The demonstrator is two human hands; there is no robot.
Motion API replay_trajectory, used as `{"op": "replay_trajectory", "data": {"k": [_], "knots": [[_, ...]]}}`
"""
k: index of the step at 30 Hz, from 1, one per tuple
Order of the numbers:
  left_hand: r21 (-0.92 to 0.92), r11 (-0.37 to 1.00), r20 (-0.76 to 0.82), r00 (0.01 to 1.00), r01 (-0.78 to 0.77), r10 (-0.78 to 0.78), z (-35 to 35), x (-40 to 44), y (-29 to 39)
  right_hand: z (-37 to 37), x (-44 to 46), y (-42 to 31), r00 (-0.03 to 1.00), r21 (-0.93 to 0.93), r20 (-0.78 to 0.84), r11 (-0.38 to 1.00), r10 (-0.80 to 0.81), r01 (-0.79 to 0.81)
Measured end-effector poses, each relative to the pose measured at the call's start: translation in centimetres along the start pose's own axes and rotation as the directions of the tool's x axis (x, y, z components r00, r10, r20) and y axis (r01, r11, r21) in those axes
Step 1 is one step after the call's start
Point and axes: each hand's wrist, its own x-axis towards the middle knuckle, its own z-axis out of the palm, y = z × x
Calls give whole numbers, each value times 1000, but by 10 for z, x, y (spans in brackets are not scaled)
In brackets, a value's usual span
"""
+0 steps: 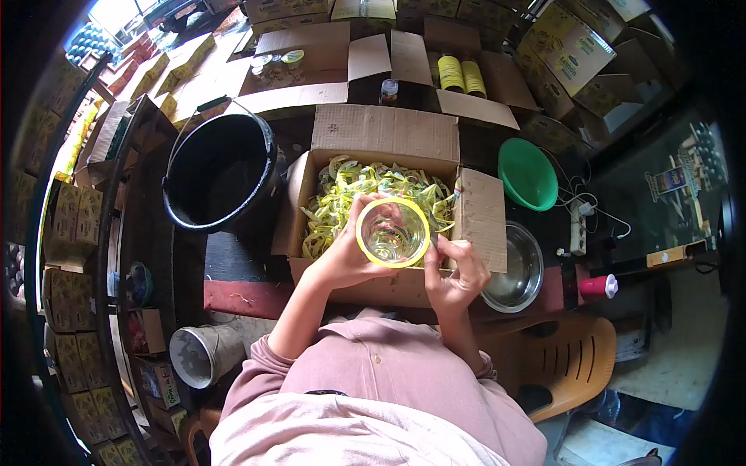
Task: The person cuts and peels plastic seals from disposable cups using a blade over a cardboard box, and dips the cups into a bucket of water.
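My left hand (351, 250) is closed around a clear plastic cup (393, 233) with a bright yellow rim. Its mouth faces up toward me, and I see through its wall to the bottom. Beside the right edge of the rim, my right hand (457, 273) has thumb and fingers pinched together; what is between them is too small to make out. Below and behind the cup, an open cardboard box (385, 132) is heaped with yellow, green and white printed film scraps (404, 180). Both hands are over the near side of this box.
A black bucket (221, 175) stands left of the box. To the right are a green basin (530, 175), a metal bowl (519, 268) and a power strip (578, 227). Open boxes behind hold cups (292, 59) and yellow cylinders (451, 74). An orange chair (571, 353) is at right.
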Motion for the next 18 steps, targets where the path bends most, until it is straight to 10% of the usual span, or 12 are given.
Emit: {"op": "replay_trajectory", "data": {"k": [6, 12, 18], "knots": [[303, 945, 53, 992, -127, 117, -5, 0, -2, -2, -7, -4, 997, -15, -63, 999, 36, -37], [-56, 997, -13, 999, 45, -46, 3, -3, -4, 2, -6, -3, 999, -14, -38, 1000, -18, 18], [151, 988, 129, 992, -22, 2, 1, 0, 4, 1, -4, -1, 999, -30, -42, 999, 15, -16]]}}
